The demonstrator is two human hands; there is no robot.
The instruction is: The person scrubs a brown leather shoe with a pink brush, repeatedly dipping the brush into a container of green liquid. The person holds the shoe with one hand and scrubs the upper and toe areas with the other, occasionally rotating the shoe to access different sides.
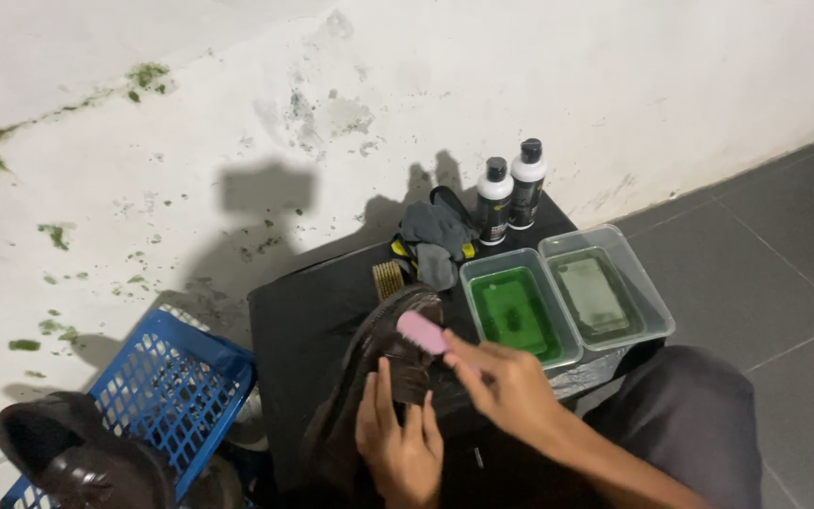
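Note:
A dark brown leather shoe point(390, 351) lies tilted on the black table point(313, 292) in front of me. My left hand point(398, 438) grips the shoe from below, fingers spread over its side. My right hand point(506, 382) holds a pink brush point(423, 332) pressed against the upper part of the shoe.
Two clear plastic tubs stand on the table: one with green liquid point(515, 311), one with paler liquid point(605, 294). Two black-and-white bottles point(511, 193), a grey cloth point(435, 236) and a bristle brush point(387, 279) sit behind. A blue basket point(171, 391) and another shoe point(77, 452) are at left.

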